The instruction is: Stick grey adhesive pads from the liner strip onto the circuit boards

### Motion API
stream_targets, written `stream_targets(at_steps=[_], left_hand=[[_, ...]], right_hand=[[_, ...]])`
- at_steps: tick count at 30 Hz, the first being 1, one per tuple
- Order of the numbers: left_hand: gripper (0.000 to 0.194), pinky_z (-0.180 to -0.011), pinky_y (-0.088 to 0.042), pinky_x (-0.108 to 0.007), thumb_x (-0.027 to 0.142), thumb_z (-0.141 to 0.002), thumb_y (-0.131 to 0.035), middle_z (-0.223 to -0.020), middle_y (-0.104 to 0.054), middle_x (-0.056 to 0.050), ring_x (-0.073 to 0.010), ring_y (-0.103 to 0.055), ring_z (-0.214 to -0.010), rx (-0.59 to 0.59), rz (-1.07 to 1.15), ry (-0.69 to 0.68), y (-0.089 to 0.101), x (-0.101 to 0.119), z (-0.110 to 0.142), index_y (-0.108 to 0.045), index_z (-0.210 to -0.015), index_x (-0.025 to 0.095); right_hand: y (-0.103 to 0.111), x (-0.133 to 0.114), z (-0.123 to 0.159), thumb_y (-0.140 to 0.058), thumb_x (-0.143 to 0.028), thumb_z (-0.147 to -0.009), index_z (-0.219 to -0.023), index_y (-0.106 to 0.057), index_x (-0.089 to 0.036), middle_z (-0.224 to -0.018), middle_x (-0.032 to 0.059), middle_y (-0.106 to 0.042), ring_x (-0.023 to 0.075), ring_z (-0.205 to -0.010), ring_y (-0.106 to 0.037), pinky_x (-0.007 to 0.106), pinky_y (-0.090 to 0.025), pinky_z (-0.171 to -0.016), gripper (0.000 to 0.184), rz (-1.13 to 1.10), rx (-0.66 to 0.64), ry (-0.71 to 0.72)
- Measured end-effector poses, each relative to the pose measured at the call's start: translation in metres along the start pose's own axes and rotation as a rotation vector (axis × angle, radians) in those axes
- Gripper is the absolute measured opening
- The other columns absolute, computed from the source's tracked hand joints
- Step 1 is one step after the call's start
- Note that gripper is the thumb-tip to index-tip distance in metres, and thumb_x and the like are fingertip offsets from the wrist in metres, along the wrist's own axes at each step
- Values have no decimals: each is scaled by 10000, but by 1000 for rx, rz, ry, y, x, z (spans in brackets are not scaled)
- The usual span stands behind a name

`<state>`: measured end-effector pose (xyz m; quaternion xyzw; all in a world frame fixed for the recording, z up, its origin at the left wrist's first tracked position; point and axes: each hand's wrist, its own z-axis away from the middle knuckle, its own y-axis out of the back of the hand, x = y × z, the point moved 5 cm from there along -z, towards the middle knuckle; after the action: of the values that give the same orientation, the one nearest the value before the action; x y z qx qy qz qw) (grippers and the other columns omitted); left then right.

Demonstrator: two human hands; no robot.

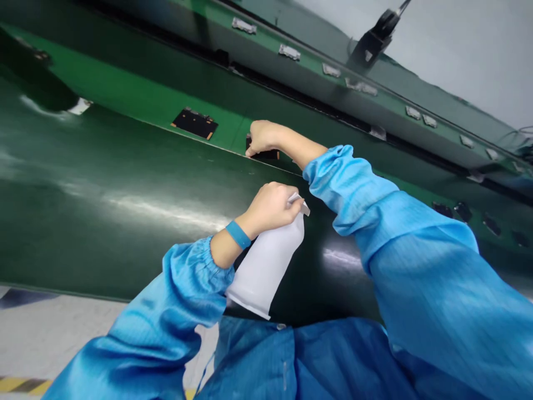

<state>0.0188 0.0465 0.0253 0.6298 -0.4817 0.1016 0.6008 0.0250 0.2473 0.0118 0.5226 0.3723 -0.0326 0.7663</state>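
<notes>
- A wide dark green conveyor belt [104, 211] fills most of the view and runs slantwise from the upper left down to the lower right. You are leaning over its near edge.
- Beyond the belt lies one lighter green strip [137, 97], and behind that a raised green rail [316, 83] carrying a row of small grey tags; about ten can be counted, though the far ones are too small to be sure of.
- Your two arms are both in bright blue sleeves [416, 266] gathered at the cuffs, and the front of your blue coat shows at the bottom edge.
- One white pouch [266, 266] is in your left hand. It is plain, smooth and unprinted, narrow at the top and wider at the bottom. Its long axis runs from upper right to lower left, with the narrow top pointing away from you and the wide end hanging towards your body, above the belt's near edge.
- Two flat black plates lie on the lighter strip: one plate [195, 123] rests alone to the left, and the second plate [266, 154] is mostly hidden under your right hand.
- Your left hand [270, 206] is closed around the pouch's narrow top, fingers curled tight.
- Your right hand [261, 137] reaches forward with its fingers bent down onto the second plate; whether it grips it or only touches it cannot be told.
- One blue band [239, 234] circles your left wrist.
</notes>
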Motion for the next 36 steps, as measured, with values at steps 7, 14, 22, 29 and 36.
stream_targets(at_steps=[7,14,22,29,36], left_hand=[[318,-634,-309,-333,321,-926,-559,-614,-587,-35,-196,-556,-617,-3,24,22,-1,-2,0,-476,-634,225],[298,-623,-334,-306,358,-892,-587,-608,-579,-12,-163,-515,-608,62,205,108,8,-13,-1,-568,-639,200],[370,-528,-259,-262,429,-813,-675,-576,-454,20,-109,-353,-562,267,455,342,23,-31,-5,-532,-576,183],[364,-510,-319,-246,487,-821,-726,-603,-529,2,-120,-422,-556,233,601,363,16,-32,-5,-621,-665,175],[386,-522,-249,-277,392,-875,-659,-544,-416,22,-110,-348,-536,303,336,285,24,-28,-3,-550,-570,181]], right_hand=[[14,28,69,-859,-200,-799,-1070,-646,-185,-1097,68,-619,228,-1007,-587,352,-444,-900,345,259,67,229],[18,49,79,-830,-225,-841,-1063,-664,-181,-1180,111,-609,277,-1096,-565,406,-453,-971,280,170,143,265],[6,30,186,-616,-419,-1017,-976,-704,-176,-841,21,-686,153,-711,-539,298,-409,-672,262,-373,204,295],[-5,45,209,-631,-281,-969,-970,-686,-185,-848,20,-683,161,-736,-578,306,-426,-671,110,-432,463,206],[-3,30,214,-595,-168,-942,-886,-625,-202,-950,57,-651,226,-920,-600,396,-503,-867,72,-156,560,304]])
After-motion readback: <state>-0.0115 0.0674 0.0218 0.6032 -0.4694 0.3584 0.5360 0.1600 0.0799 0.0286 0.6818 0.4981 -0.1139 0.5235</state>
